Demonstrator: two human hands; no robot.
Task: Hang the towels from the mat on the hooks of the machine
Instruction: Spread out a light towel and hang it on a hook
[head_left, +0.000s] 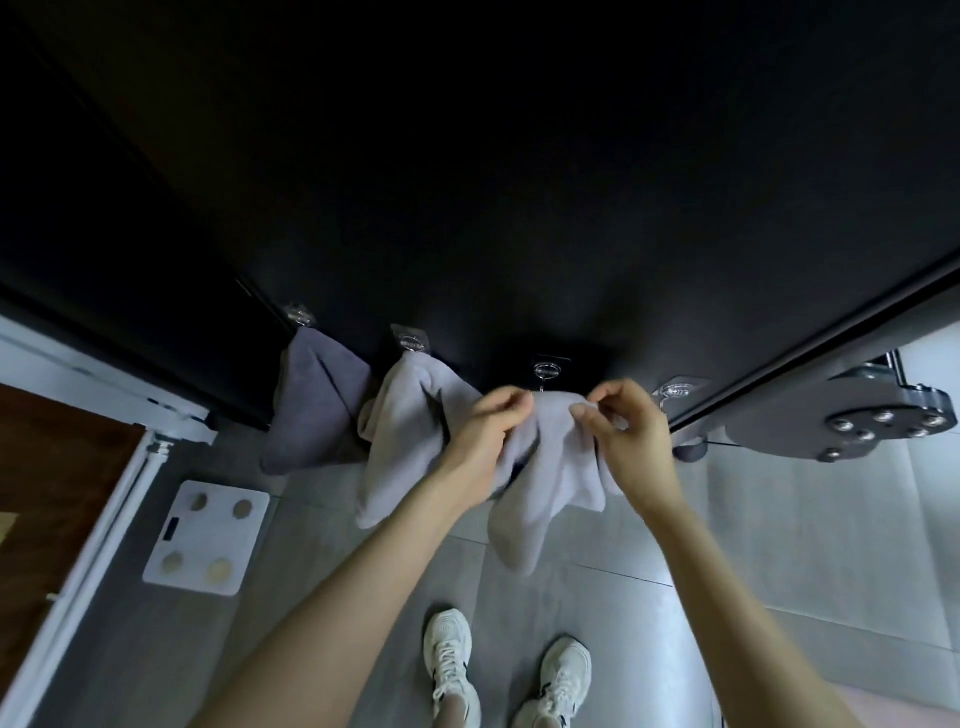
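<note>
Left hand (483, 423) and right hand (623, 423) pinch a pale towel (553, 467) at the centre hook (546, 372) on the black machine (467, 208). A dark towel (311, 410) and a light towel (402, 436) hang further left, above grey tiles (779, 545).

Four hooks (413, 344) are counted. Three towels (400, 457) are seen: a dark towel (311, 410), a pale towel (410, 415) and a second pale towel (553, 467). Two hands (485, 423), two shoes (449, 654) and what seems one scale (208, 535) are noted.

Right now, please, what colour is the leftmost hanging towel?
The leftmost towel is dark grey, seen in the head view.
</note>
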